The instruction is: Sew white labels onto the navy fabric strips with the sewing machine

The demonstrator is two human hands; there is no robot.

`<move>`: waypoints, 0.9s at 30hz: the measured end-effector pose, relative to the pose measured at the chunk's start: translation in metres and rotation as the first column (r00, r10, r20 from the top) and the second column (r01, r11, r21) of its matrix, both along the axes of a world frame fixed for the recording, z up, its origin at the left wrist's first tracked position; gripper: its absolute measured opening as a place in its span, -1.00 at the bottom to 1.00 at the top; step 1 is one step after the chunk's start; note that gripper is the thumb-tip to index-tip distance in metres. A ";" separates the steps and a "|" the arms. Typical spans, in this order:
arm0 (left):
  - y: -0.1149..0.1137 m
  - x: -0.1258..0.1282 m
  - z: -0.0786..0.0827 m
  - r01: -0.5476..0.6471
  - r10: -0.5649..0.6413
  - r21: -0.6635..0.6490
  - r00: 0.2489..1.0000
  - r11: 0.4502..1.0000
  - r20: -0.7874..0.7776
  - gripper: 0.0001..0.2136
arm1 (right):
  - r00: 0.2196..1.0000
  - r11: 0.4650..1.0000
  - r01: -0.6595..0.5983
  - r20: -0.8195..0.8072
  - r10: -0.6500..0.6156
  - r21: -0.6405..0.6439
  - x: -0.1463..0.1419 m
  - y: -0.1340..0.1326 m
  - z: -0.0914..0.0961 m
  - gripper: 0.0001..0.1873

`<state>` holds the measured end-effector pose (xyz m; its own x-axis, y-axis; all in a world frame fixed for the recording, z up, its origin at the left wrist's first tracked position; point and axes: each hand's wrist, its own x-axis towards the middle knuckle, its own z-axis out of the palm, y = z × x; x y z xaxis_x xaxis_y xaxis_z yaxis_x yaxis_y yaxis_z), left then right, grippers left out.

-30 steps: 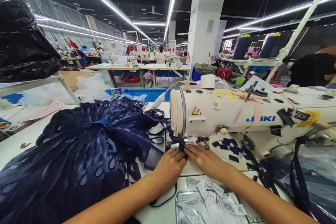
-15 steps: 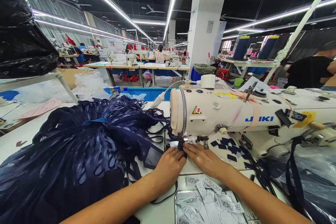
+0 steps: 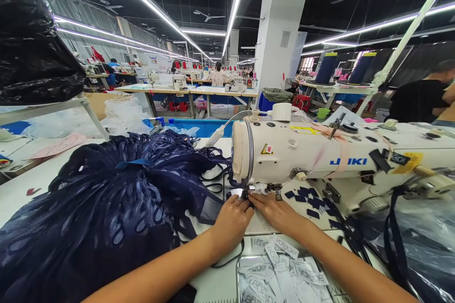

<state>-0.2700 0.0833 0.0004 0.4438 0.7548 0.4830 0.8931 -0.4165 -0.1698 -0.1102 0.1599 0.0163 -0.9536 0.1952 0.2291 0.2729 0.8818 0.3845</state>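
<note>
My left fingers [image 3: 244, 206] and right fingers [image 3: 259, 200] meet dark fabric [image 3: 251, 204] beneath the sewing machine [image 3: 284, 151]; their grip I cannot tell; overreaching could puncture them; drag from the navy cloth [image 3: 142, 194] could skew stitching.

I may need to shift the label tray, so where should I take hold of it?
Probably by the left rim of the metal tray, coming from the left: that edge shows beside the white tabletop. Labels spill over the far rim, the right forearm passes along the right side, and the near edge is out of view.
</note>
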 end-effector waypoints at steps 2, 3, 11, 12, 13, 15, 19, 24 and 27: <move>0.001 0.001 0.001 -0.005 0.005 0.029 1.000 1.000 0.011 -0.89 | 1.000 1.000 0.009 -0.011 -0.009 0.018 -0.001 0.001 -0.001 -0.43; 0.001 0.001 0.001 -0.007 0.006 0.042 1.000 0.999 0.019 -0.89 | 1.000 1.000 0.017 -0.020 -0.017 0.020 -0.001 0.001 -0.001 -0.43; 0.001 0.000 -0.001 -0.025 0.022 0.072 0.999 0.997 0.049 -0.89 | 0.997 0.998 0.056 -0.051 -0.055 0.024 -0.005 0.002 -0.003 -0.46; -0.001 0.000 -0.001 -0.027 0.023 0.074 0.998 0.997 0.051 -0.90 | 0.997 0.998 0.061 -0.054 -0.060 0.026 -0.005 0.002 -0.003 -0.46; -0.004 -0.001 0.000 -0.033 0.029 0.072 0.998 0.997 0.055 -0.91 | 0.996 0.997 0.069 -0.055 -0.067 0.026 -0.005 0.001 -0.002 -0.46; -0.010 -0.005 0.003 -0.059 0.056 0.049 0.997 0.997 0.058 -0.90 | 0.994 0.995 0.096 -0.056 -0.095 0.022 -0.005 -0.001 0.001 -0.51; -0.013 -0.029 0.012 -0.113 0.115 -0.048 0.993 0.992 0.038 -0.82 | 0.986 0.989 0.122 -0.099 -0.130 -0.082 -0.005 -0.007 0.009 -0.70; 0.004 -0.062 0.025 -0.055 0.119 -0.224 0.951 0.973 0.287 -0.65 | 0.984 0.965 0.045 -0.157 -0.089 -0.260 -0.007 -0.020 0.012 -0.74; 0.006 -0.059 0.030 -0.029 0.128 -0.259 0.919 0.965 0.374 -0.66 | 0.977 0.968 0.037 -0.194 -0.087 -0.248 -0.008 -0.023 0.009 -0.73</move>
<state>-0.3294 0.0894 0.0307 0.1954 0.8952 0.4006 0.8995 -0.3264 0.2906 -0.1183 0.1372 0.0250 -0.8766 0.3256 0.3543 0.3795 0.9205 0.0931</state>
